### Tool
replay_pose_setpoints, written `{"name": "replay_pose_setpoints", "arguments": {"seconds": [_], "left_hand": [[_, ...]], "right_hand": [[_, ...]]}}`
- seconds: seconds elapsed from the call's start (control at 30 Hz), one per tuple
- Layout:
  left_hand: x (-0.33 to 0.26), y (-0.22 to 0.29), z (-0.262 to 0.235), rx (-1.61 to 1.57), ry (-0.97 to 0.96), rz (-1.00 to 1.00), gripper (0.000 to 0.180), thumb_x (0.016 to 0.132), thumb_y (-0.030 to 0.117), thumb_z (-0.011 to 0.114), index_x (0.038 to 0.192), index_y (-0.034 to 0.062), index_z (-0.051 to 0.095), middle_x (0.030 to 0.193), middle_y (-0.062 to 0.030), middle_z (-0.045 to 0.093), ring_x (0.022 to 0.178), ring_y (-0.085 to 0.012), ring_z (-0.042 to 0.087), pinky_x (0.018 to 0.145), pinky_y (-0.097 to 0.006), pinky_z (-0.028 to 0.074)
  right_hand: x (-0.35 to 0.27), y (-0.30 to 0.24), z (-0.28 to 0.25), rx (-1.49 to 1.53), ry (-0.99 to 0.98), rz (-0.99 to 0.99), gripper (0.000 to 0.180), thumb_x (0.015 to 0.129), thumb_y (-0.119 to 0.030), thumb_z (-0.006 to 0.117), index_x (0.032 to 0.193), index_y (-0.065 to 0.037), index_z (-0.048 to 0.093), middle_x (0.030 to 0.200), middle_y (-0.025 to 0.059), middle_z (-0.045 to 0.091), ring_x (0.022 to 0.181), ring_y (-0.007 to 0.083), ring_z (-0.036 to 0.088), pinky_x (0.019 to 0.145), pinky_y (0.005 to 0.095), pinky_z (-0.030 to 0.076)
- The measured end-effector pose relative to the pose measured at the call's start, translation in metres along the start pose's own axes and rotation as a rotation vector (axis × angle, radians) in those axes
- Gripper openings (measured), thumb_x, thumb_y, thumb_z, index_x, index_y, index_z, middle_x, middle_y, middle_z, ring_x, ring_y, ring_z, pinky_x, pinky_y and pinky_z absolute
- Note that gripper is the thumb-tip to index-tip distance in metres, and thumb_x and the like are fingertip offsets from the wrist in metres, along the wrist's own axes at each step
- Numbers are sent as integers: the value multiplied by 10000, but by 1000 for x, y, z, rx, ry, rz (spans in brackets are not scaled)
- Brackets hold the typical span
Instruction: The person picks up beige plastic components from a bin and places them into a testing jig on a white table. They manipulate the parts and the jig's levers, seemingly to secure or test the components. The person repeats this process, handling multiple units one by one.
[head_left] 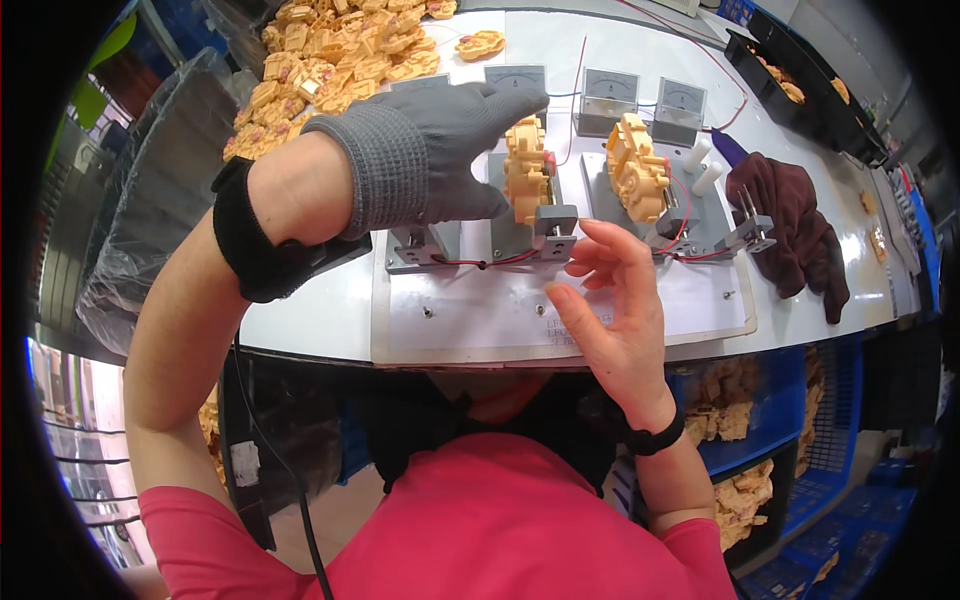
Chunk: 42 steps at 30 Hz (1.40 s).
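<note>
The left hand [430,150], in a grey knit glove, lies flat with its fingers stretched out toward a yellow plastic part [525,170] that stands upright in the middle grey fixture [545,225] — the gloved thumb and palm edge touch the part's left side, but the hand is spread, not closed around anything. A black wrist strap [255,245] sits on that forearm. The right hand [615,315], bare, hovers just in front of the same fixture with its fingers loosely curled and apart, holding nothing; its fingertips are near the fixture's grey clamp block and the thin red wire [500,262] running along the base. A black band [655,437] circles the right wrist. To the right a second yellow part [638,165] sits in another grey fixture [700,235] — tilted a little, with red leads around it. Both fixtures stand on a white base plate [560,310] at the near edge of the white table [830,300]. Behind them are three small grey meters [610,95] in a row. Further left, at the table's far side, lies a heap of similar yellow parts [330,60]. A dark brown cloth [790,225] lies to the right of the fixtures, and blue crates [800,470] with more yellow pieces sit below the table edge.
</note>
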<state>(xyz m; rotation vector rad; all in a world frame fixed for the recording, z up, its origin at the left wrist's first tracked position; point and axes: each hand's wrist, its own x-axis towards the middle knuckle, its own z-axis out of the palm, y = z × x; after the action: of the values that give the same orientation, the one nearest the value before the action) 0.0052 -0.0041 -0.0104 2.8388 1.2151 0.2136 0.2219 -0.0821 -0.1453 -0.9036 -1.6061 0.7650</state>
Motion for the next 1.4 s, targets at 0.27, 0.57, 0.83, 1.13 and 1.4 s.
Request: {"name": "replay_pose_setpoints", "arguments": {"seconds": [0.27, 0.57, 0.83, 1.13, 1.4], "left_hand": [[11, 6, 4, 93, 23, 45, 847, 691, 177, 804, 1450, 113, 435, 1368, -193, 504, 1201, -374, 543, 1018, -404, 468], [12, 3, 5, 127, -55, 30, 858, 670, 182, 801, 1446, 116, 441, 1382, -186, 491, 1227, -364, 527, 1035, -410, 458], [-20, 9, -28, 147, -65, -46, 881, 669, 167, 804, 1460, 94, 422, 1391, -174, 481, 1221, -356, 528, 1037, -408, 459], [-62, -27, -36, 15, 85, -110, 813, 730, 214, 773, 1464, 140, 432, 1340, -182, 528, 1176, -356, 561, 1001, -405, 478], [19, -52, -44, -33, -184, 38, 585, 871, 179, 623, 1428, 91, 468, 1250, -158, 614, 1057, -302, 630, 913, -399, 528]], "right_hand": [[2, 2, 0, 24, -25, 2, 559, 830, -90, 768, 1333, -117, 526, 1069, 54, 642, 921, 152, 626, 783, 296, 478], [1, -3, 3, -2, -60, -7, 550, 836, -111, 767, 1332, -126, 530, 1050, 44, 642, 915, 149, 631, 771, 297, 488], [2, -1, 5, -41, -41, -34, 549, 847, -120, 758, 1342, -122, 521, 1064, 61, 647, 917, 148, 636, 780, 302, 494], [-1, 4, 3, 90, -21, 104, 487, 895, -46, 682, 1340, -75, 486, 1101, 87, 598, 972, 155, 604, 851, 289, 488], [-4, -3, 1, 31, 37, 143, 423, 939, -100, 638, 1322, -27, 473, 1152, 82, 556, 1005, 176, 601, 910, 324, 481]]}}
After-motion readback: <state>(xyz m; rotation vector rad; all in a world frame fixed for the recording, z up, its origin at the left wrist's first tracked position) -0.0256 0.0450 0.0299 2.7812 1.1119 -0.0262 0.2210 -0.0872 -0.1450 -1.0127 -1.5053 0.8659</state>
